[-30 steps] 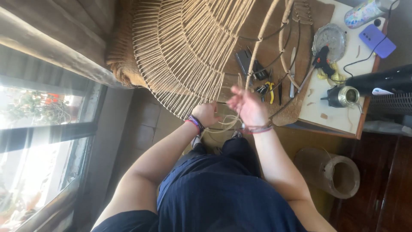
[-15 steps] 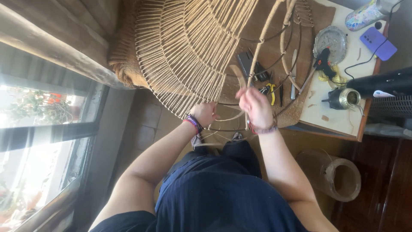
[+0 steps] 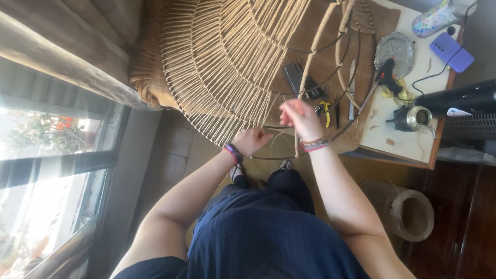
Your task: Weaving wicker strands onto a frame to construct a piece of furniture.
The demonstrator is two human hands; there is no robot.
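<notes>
A large round wire frame (image 3: 330,77), partly woven with pale jute twine (image 3: 217,67), lies in front of me. My left hand (image 3: 252,140), with purple bands on the wrist, grips the frame's near rim at the edge of the weave. Blurred by motion, my right hand (image 3: 298,116) is raised just right of it, beside a twine-wrapped spoke (image 3: 311,67). Its fingers look pinched on a thin loose twine strand (image 3: 279,138) that loops down near the rim.
A low table (image 3: 398,150) at the right carries a black glue gun (image 3: 386,72), a silver dish (image 3: 395,49), a purple phone (image 3: 452,51), a small metal pot (image 3: 415,119) and yellow pliers (image 3: 325,108). A hollow roll (image 3: 411,214) stands on the floor. A window (image 3: 46,134) is at the left.
My right hand has lifted up and away from the rim, drawing the strand with it. My left hand has stayed on the rim.
</notes>
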